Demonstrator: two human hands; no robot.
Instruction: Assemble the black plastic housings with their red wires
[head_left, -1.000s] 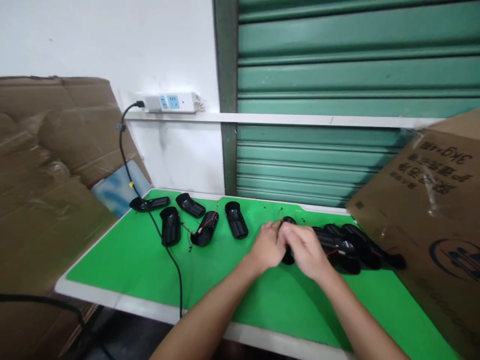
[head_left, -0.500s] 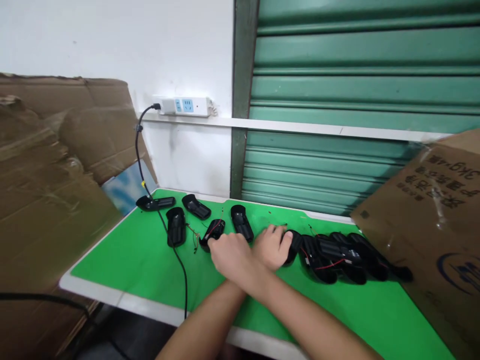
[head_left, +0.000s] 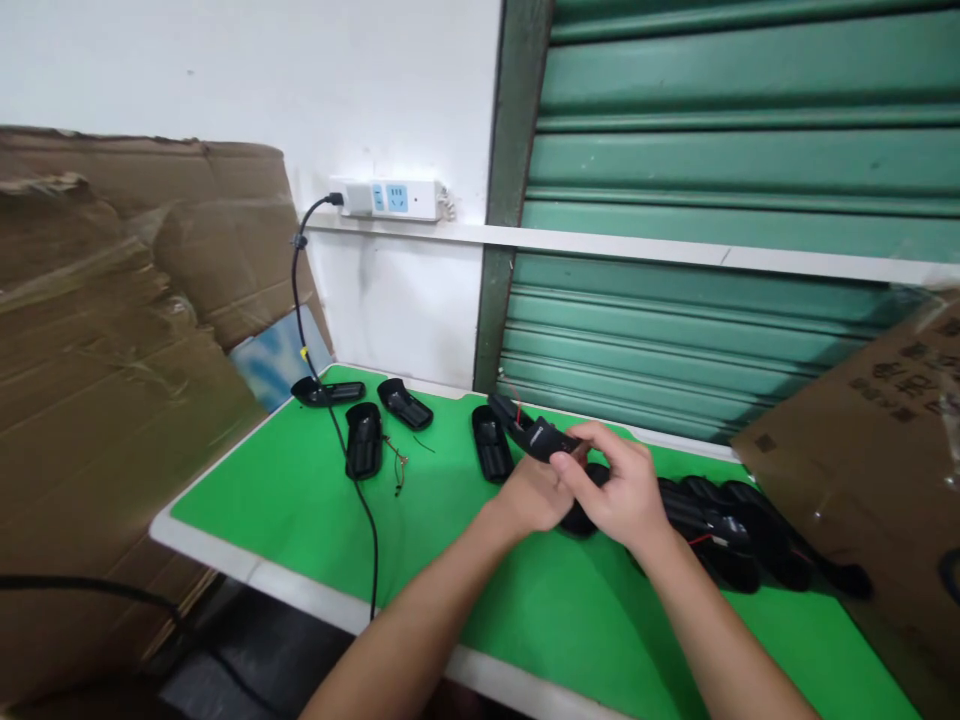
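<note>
Casing (head_left: 546,438): held tilted above the green mat (head_left: 262,500), a red wire (head_left: 515,393) rising from it.
Right hand (head_left: 611,490): pinching the end nearest it, thumb on the shell.
Left hand (head_left: 534,495): just below; fingers hidden, so I can't tell its grip.
Good handling: steady pinch, red wire unsnagged, clear of the overlapping casings (head_left: 739,535).

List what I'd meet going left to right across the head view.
Torn cardboard → blue-and-white sheet → three black plastic shells → fourth black shell → lettered black shell → right hand → overlapping black shells → printed cardboard box.
</note>
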